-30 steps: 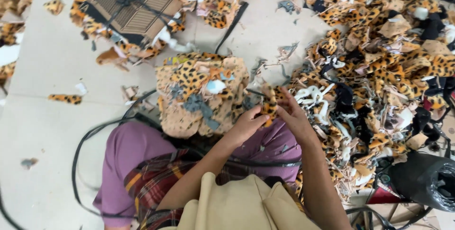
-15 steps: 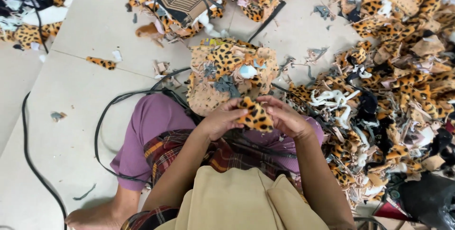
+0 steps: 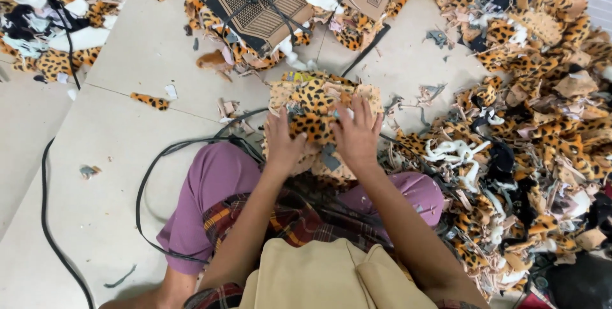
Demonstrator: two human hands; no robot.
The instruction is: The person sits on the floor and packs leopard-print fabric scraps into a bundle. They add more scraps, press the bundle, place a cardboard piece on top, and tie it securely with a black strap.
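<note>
I sit on the floor with a stack of leopard-print fabric pieces just in front of my knees. My left hand and my right hand lie flat, side by side, on the near part of the stack. Between them sits one leopard-print piece, pressed down onto the stack by both hands. Fingers of both hands are spread and point away from me.
A big heap of leopard-print scraps fills the right side. Cardboard boxes bound with black straps stand at the back. Black cables loop over the tiled floor on the left, where small scraps lie. More scraps at far left.
My hands held a leopard-print piece above my lap; they have moved forward and now press it flat on the stack. The view has shifted slightly.
</note>
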